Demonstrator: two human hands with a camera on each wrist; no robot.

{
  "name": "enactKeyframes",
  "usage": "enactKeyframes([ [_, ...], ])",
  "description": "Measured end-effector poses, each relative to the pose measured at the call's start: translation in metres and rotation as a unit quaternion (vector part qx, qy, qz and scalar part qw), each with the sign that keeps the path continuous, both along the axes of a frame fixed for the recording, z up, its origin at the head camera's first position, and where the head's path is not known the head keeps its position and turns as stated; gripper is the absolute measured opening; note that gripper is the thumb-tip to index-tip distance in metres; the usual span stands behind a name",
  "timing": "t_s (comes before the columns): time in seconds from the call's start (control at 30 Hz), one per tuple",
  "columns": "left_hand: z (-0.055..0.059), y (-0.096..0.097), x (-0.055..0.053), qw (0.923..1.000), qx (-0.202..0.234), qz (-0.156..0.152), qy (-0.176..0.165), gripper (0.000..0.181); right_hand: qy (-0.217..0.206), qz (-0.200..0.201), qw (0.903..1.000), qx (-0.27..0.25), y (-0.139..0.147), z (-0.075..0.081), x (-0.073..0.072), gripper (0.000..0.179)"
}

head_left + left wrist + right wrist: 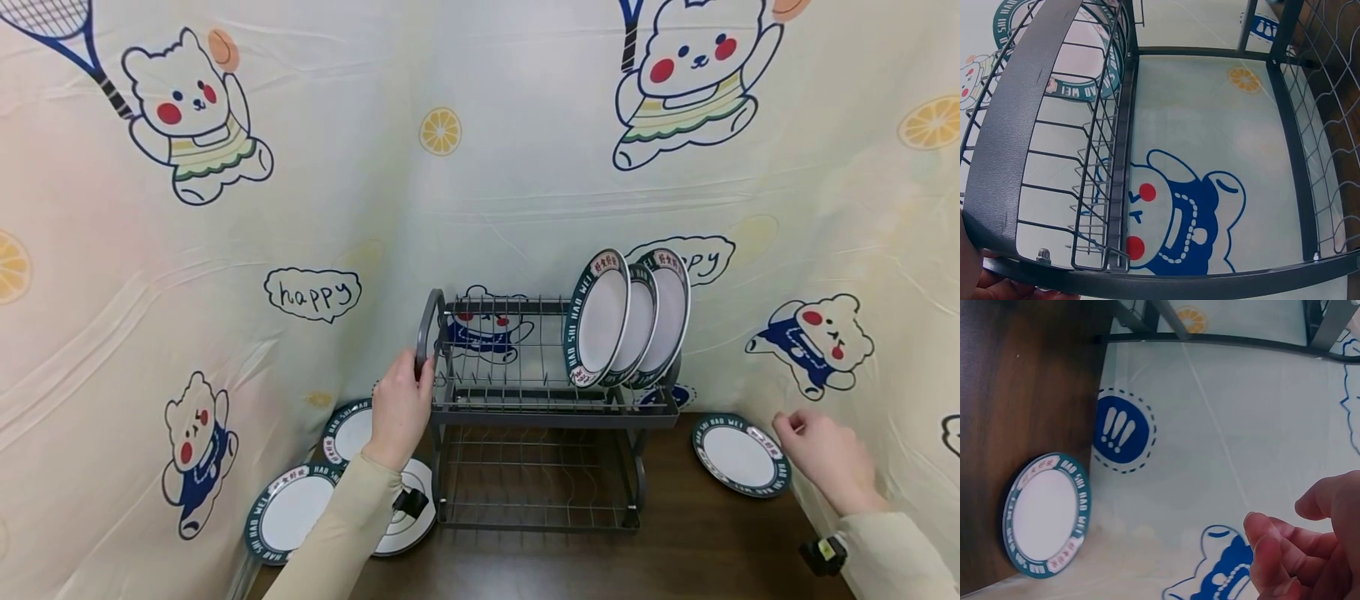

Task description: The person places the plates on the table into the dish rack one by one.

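Observation:
My left hand (pixel 399 412) grips the upright left side frame of a dark two-tier dish rack (pixel 555 417). In the left wrist view only a few of its fingers (pixel 1029 294) show, at the lower corner under the rack's side bar (pixel 1019 137). Three plates (pixel 600 321) with green lettered rims stand on edge at the right end of the upper tier. My right hand (pixel 828 458) hovers with loosely bent fingers and holds nothing. Just left of it, a plate (pixel 741 455) lies flat on the table; the right wrist view shows a gap between them.
Several plates (pixel 292 512) lie at the left on the brown wooden table (pixel 540 567), partly behind my left forearm. A printed cloth with cartoon bears (pixel 487 225) hangs behind and at both sides. The rack's lower tier (pixel 540 475) holds no plates.

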State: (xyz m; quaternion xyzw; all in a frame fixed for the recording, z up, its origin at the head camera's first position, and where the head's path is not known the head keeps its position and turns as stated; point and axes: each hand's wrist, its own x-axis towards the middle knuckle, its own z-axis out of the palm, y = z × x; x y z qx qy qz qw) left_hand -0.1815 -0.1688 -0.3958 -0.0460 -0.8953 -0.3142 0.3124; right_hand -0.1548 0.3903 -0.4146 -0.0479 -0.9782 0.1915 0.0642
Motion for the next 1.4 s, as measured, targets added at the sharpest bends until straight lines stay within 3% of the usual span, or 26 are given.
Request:
enactKeyframes([
  [0.53, -0.003, 0.0, -0.001, 1.0, 0.002, 0.004, 0.002, 0.015, -0.024, -0.032, 0.999, -0.019, 0.017, -0.035, -0.007, 0.042],
  [1.4, -0.001, -0.001, 0.0, 0.9999, -0.011, 0.005, 0.008, 0.018, -0.073, -0.072, 0.994, -0.039, 0.026, -0.075, -0.015, 0.043],
])
